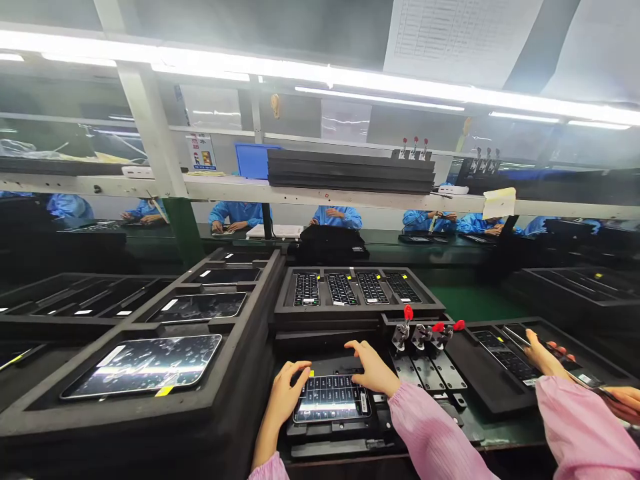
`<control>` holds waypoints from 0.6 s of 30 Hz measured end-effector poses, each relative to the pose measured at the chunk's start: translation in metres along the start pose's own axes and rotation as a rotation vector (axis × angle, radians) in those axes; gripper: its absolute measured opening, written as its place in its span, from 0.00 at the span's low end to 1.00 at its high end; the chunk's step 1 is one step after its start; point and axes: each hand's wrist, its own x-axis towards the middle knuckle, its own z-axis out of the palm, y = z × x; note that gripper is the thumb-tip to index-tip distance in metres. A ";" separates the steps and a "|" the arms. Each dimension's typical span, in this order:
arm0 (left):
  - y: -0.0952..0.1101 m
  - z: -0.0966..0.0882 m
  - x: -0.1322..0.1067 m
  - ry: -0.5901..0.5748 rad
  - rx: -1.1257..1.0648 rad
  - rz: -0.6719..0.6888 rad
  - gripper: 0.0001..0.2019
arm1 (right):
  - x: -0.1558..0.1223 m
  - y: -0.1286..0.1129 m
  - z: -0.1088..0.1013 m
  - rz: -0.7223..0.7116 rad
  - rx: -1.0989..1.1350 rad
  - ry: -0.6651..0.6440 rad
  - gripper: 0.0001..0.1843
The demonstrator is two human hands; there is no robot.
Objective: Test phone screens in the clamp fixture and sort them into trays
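Observation:
A dark panel [331, 398] with rows of small contacts and a glossy lower strip lies in a black fixture [334, 437] just in front of me. My left hand [284, 395] curls its thumb and fingers round the panel's top left corner. My right hand [371, 369] rests at the panel's top right edge with its fingers stretched out over the fixture. Both sleeves are pink.
Red-handled toggle clamps [425, 330] stand right of the fixture. A tray of similar panels [357, 288] sits behind it. Foam trays with glossy screens [145, 367] fill the left. A co-worker's hand [543, 357] reaches into a tray [505, 360] at right. People in blue work across the green belt [470, 300].

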 end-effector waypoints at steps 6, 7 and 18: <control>0.006 0.002 0.000 -0.027 0.004 0.034 0.16 | -0.020 -0.029 -0.030 -0.087 0.126 0.121 0.25; 0.006 0.003 0.001 -0.034 0.002 0.040 0.17 | -0.026 -0.036 -0.041 -0.117 0.176 0.160 0.21; 0.014 0.034 0.006 -0.045 0.014 0.068 0.16 | -0.046 -0.038 -0.107 -0.112 0.391 0.742 0.13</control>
